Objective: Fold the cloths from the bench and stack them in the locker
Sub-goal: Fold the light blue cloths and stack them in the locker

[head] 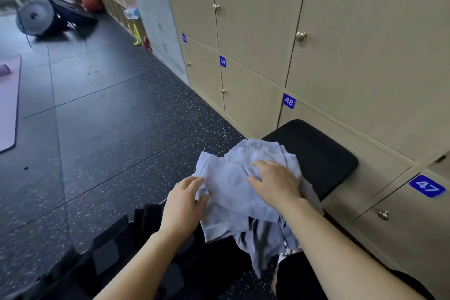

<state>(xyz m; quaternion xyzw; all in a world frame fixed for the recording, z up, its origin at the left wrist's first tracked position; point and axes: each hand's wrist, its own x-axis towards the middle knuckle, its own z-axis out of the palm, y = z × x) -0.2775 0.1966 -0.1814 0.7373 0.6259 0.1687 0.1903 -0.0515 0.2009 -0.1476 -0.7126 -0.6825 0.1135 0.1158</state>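
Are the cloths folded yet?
No, the cloths lie in a crumpled heap on the bench, the left hand pinching an edge and the right hand on top.

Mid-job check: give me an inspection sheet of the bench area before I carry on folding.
Surface: black padded bench, far end bare.
Job's things: pale blue cloths in one crumpled pile on the bench, none folded; numbered lockers, doors look shut.
Clutter: dark padded object low left, kind unclear.
Grippers: left hand pinches the pile's near edge; right hand rests on top of the pile.
Cables: nothing seen by the bench.
Surroundings: speckled dark floor; pink mat at left; blurred gym gear far back.
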